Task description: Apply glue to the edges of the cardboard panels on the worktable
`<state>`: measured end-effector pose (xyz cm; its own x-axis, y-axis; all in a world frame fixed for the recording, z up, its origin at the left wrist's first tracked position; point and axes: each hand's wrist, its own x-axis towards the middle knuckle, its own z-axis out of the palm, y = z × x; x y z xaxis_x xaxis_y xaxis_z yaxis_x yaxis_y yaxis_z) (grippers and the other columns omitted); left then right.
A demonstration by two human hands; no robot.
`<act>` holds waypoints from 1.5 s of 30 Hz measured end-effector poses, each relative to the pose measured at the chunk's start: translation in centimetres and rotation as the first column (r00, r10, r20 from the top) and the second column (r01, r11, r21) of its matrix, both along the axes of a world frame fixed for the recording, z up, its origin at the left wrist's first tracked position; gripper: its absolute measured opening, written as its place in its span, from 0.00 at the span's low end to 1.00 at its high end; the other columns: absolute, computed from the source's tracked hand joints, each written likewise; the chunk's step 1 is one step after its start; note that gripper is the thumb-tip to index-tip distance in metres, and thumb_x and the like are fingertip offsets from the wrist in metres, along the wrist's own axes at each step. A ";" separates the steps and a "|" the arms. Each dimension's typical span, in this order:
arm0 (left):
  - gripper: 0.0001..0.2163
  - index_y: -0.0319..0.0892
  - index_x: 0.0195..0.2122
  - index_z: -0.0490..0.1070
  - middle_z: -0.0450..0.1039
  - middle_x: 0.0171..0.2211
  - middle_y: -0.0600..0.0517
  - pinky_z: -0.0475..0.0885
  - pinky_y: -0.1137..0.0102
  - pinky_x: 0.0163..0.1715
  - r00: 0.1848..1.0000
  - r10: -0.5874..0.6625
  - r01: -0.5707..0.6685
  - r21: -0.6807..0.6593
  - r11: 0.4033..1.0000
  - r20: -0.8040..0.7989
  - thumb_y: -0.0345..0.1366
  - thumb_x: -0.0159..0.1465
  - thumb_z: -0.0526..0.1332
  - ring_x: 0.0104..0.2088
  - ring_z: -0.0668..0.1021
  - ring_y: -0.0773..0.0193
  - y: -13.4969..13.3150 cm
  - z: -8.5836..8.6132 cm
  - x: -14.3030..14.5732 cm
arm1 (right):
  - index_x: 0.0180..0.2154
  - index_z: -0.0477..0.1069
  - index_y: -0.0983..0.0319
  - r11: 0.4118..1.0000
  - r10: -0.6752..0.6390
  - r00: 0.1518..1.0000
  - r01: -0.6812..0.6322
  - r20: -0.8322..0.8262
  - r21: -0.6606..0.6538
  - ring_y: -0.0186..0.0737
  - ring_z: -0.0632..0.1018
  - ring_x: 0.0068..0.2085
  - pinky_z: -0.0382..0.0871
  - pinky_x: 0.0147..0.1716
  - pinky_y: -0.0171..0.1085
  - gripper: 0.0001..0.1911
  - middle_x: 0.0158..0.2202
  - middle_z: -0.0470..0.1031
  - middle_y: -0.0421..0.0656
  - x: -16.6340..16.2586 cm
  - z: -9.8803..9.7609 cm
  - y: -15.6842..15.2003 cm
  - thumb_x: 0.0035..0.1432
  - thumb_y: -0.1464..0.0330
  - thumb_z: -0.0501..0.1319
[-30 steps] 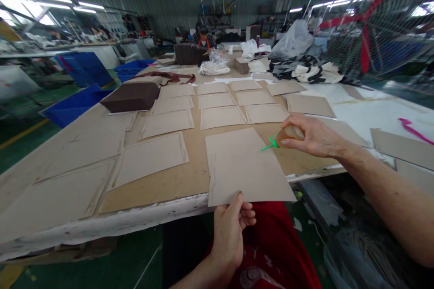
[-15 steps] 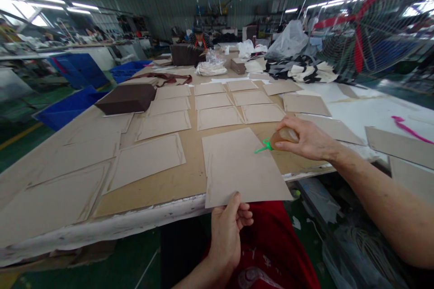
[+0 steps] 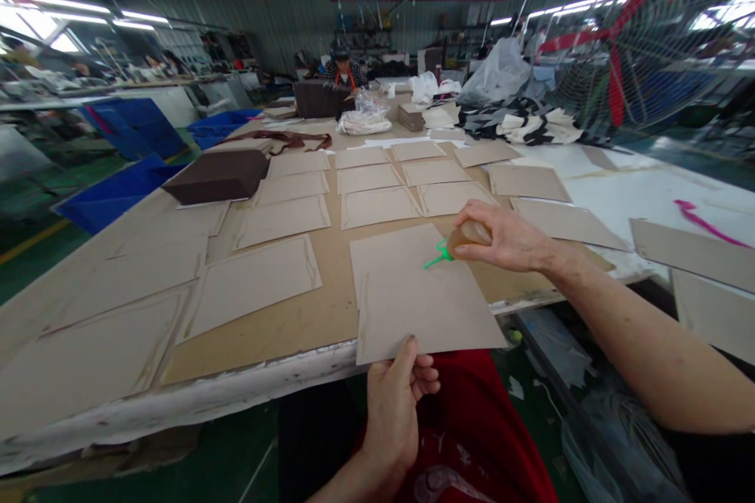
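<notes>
My right hand (image 3: 499, 236) grips a brownish glue bottle (image 3: 467, 239) with a green nozzle, tilted so the tip points down-left at the upper part of a tan cardboard sheet (image 3: 421, 306). Whether the tip touches the sheet I cannot tell. My left hand (image 3: 404, 381) pinches the near edge of this sheet, thumb on top, where it overhangs the table. A glossy glue line runs down the sheet's left side. Another tan sheet (image 3: 392, 240) lies partly beneath it.
Several similar cardboard sheets (image 3: 253, 283) with glue streaks cover the table (image 3: 307, 314). A dark brown stack (image 3: 218, 175) stands left, blue bins (image 3: 112, 192) beyond it. A fan (image 3: 616, 35) is at the right. Another person (image 3: 345, 72) is at the far end.
My right hand has moved left with the glue bottle, carrying the nozzle along the upper part of the sheet. My left hand keeps its pinch on the near edge.
</notes>
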<state>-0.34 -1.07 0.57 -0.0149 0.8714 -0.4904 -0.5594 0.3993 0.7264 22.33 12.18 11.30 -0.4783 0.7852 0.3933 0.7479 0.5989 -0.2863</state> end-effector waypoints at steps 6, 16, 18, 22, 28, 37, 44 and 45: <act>0.19 0.35 0.26 0.75 0.76 0.22 0.48 0.73 0.73 0.20 1.000 -0.001 0.001 -0.006 1.000 -0.008 0.45 0.47 0.76 0.21 0.76 0.66 0.1 0.0 0.0 | 0.41 0.71 0.58 0.981 -0.194 0.981 0.194 0.000 0.004 0.48 0.75 0.39 0.66 0.39 0.43 0.18 0.38 0.74 0.43 5.2 -0.1 -2.5 0.56 0.53 0.65; 0.18 0.35 0.25 0.74 0.76 0.22 0.49 0.72 0.75 0.20 1.000 0.009 -0.009 0.004 1.000 0.005 0.44 0.46 0.77 0.21 0.75 0.68 0.2 0.2 0.1 | 0.43 0.72 0.57 0.986 -0.161 0.986 0.159 -0.052 -0.047 0.47 0.77 0.39 0.69 0.38 0.42 0.18 0.41 0.75 0.43 6.6 -0.5 -7.2 0.57 0.53 0.66; 0.18 0.35 0.25 0.74 0.76 0.22 0.49 0.73 0.75 0.21 1.000 0.006 -0.006 0.009 1.000 0.015 0.44 0.46 0.76 0.21 0.76 0.68 0.2 0.1 0.0 | 0.43 0.72 0.56 0.989 -0.128 0.991 0.124 -0.047 -0.076 0.48 0.77 0.41 0.71 0.39 0.43 0.17 0.42 0.75 0.44 6.7 -0.2 -9.5 0.57 0.54 0.67; 0.17 0.36 0.26 0.74 0.76 0.22 0.50 0.73 0.75 0.21 1.000 0.002 -0.003 0.018 1.000 0.026 0.43 0.47 0.77 0.21 0.76 0.67 0.2 0.1 0.0 | 0.46 0.72 0.53 0.988 -0.069 0.997 0.063 -0.043 -0.140 0.49 0.77 0.44 0.72 0.43 0.46 0.16 0.45 0.75 0.44 6.8 -0.1 -12.6 0.59 0.56 0.67; 0.16 0.36 0.26 0.74 0.76 0.22 0.50 0.73 0.75 0.21 1.000 0.002 -0.002 0.012 1.000 0.009 0.42 0.47 0.76 0.21 0.76 0.67 0.3 0.3 0.1 | 0.44 0.71 0.56 0.994 -0.104 0.992 0.102 -0.069 -0.031 0.49 0.76 0.42 0.70 0.40 0.45 0.16 0.42 0.74 0.44 6.7 -0.5 -10.3 0.58 0.56 0.66; 0.17 0.36 0.25 0.74 0.76 0.21 0.50 0.73 0.75 0.20 1.000 0.012 -0.012 -0.002 1.000 0.001 0.42 0.45 0.77 0.21 0.76 0.68 0.3 0.5 0.2 | 0.50 0.68 0.50 0.991 -0.083 0.993 0.074 -0.079 -0.109 0.50 0.76 0.45 0.72 0.41 0.45 0.16 0.46 0.73 0.44 7.4 -1.3 -14.6 0.61 0.61 0.66; 0.15 0.36 0.27 0.74 0.76 0.22 0.51 0.73 0.76 0.20 1.000 0.026 -0.026 0.000 1.000 -0.001 0.39 0.46 0.76 0.21 0.76 0.68 0.3 0.4 0.2 | 0.51 0.66 0.51 0.990 -0.138 0.971 0.134 -0.195 -0.037 0.50 0.75 0.47 0.69 0.44 0.45 0.17 0.47 0.71 0.45 7.7 -2.5 -15.1 0.62 0.64 0.66; 0.15 0.36 0.27 0.74 0.76 0.22 0.52 0.73 0.76 0.21 1.000 0.028 -0.028 0.001 1.000 0.002 0.39 0.46 0.76 0.21 0.76 0.68 0.3 0.4 0.2 | 0.51 0.66 0.51 0.990 -0.138 0.969 0.133 -0.203 -0.037 0.50 0.74 0.47 0.70 0.44 0.45 0.17 0.47 0.71 0.45 7.8 -2.7 -15.1 0.62 0.65 0.66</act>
